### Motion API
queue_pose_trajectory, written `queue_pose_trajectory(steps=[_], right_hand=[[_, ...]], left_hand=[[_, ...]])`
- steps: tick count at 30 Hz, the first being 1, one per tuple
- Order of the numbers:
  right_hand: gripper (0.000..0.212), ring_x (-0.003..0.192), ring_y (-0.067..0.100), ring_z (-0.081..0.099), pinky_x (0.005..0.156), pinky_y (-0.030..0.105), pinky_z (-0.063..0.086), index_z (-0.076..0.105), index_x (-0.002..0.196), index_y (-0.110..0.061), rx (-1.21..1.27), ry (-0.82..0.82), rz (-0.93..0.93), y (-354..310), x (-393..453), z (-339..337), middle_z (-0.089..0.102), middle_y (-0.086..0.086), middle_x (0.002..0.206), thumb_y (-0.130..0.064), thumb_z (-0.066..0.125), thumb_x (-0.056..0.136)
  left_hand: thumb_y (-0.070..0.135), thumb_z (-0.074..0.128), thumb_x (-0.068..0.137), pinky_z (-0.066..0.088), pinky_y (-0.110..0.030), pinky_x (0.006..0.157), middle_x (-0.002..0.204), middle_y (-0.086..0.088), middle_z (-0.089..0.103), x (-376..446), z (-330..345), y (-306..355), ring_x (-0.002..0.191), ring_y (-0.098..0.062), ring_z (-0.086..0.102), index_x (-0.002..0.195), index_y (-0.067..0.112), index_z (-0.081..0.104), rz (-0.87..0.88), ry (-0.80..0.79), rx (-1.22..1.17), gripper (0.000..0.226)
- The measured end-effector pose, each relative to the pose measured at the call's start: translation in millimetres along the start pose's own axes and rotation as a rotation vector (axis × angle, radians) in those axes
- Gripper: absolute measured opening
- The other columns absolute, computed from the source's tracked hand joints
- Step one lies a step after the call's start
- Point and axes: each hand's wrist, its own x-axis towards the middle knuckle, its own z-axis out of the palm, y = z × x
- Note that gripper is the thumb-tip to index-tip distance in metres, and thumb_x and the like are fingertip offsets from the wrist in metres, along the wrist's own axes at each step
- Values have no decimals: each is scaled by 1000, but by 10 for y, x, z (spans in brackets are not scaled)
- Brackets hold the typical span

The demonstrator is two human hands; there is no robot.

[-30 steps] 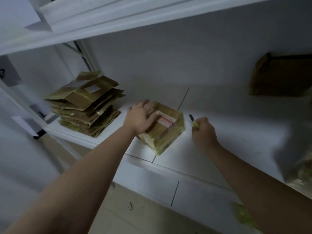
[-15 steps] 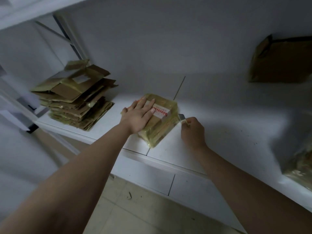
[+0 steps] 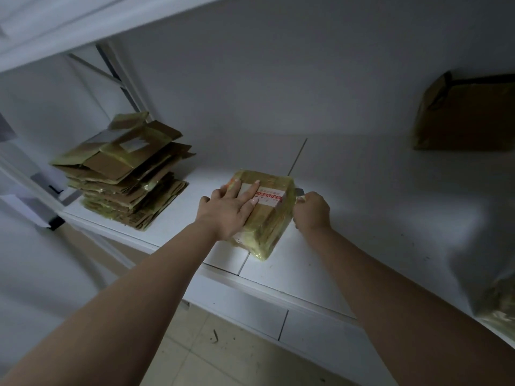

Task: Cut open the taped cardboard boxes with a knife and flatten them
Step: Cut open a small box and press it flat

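Note:
A small cardboard box (image 3: 269, 218) wrapped in yellowish tape lies on the white shelf (image 3: 362, 224), with a white and red label on top. My left hand (image 3: 230, 208) presses flat on the box's top, fingers straight. My right hand (image 3: 310, 210) grips a knife (image 3: 298, 194) at the box's right edge; only a short bit of blade shows beside the fist, against the upper right side of the box.
A stack of flattened cardboard boxes (image 3: 125, 171) sits at the shelf's left end. Another brown box (image 3: 465, 112) stands at the back right. A taped parcel (image 3: 501, 302) is blurred at the right edge. An upper shelf hangs overhead; tiled floor lies below.
My right hand has brought the knife from apart on the shelf up against the box's right edge. My left hand stays pressed on the box top.

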Motion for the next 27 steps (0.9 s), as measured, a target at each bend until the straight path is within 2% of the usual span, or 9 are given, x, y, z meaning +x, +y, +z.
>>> queue_pose_trajectory(steps=[4, 6, 9, 15, 17, 20, 23, 27], right_hand=[[22, 91, 41, 63, 78, 46, 55, 56, 106, 4, 79, 42, 0, 55, -186, 38, 62, 22, 102, -5, 44, 91], [20, 89, 39, 62, 73, 40, 53, 59, 101, 3, 94, 10, -26, 68, -314, 44, 63, 19, 96, -4, 44, 89], [15, 79, 32, 56, 66, 29, 43, 59, 86, -5, 52, -186, -96, 73, -546, 67, 57, 8, 77, -4, 45, 87], [20, 61, 25, 50, 44, 21, 39, 62, 96, -2, 103, -292, -61, 208, -761, 44, 56, 10, 76, -8, 45, 88], [18, 62, 26, 50, 48, 25, 39, 62, 91, -1, 117, -297, -39, 239, -747, 13, 55, 11, 70, -8, 47, 86], [15, 62, 25, 48, 57, 31, 40, 61, 74, -5, 85, -282, -29, 247, -643, -48, 50, 6, 61, -9, 51, 84], [17, 68, 31, 52, 62, 36, 42, 63, 77, 3, 55, -225, -52, 249, -626, -96, 54, 13, 66, -8, 52, 84], [19, 64, 26, 48, 58, 31, 36, 59, 79, 4, 17, -291, -126, 330, -826, -192, 53, 13, 66, -10, 49, 85]], left_hand=[[58, 6, 98, 20, -49, 112, 163, 5, 1, 4, 39, 18, 147, -30, 10, 146, 55, -7, -29, 26, 2, 50], [56, 7, 99, 20, -50, 111, 163, 6, 2, -2, 44, 39, 146, -30, 11, 147, 55, -5, -41, 38, 0, 49], [55, 7, 100, 20, -50, 111, 162, 6, 3, -9, 37, 68, 146, -30, 12, 147, 54, -5, -58, 43, 10, 49], [54, 8, 100, 21, -52, 112, 162, 6, 5, -43, 23, 83, 146, -30, 13, 147, 54, -4, -86, 63, -2, 49], [55, 8, 99, 22, -52, 111, 162, 5, 8, -73, 24, 143, 145, -30, 15, 148, 52, -1, -119, 70, 0, 50], [54, 10, 99, 26, -53, 109, 160, 1, 16, -106, 19, 316, 142, -33, 23, 150, 48, 3, -206, 84, 17, 52], [53, 11, 99, 30, -52, 105, 158, -2, 22, -93, -11, 402, 138, -35, 27, 151, 45, 6, -242, 77, 9, 53], [53, 12, 99, 33, -52, 102, 158, -3, 23, -76, -6, 420, 138, -35, 28, 151, 44, 7, -254, 84, 21, 53]])
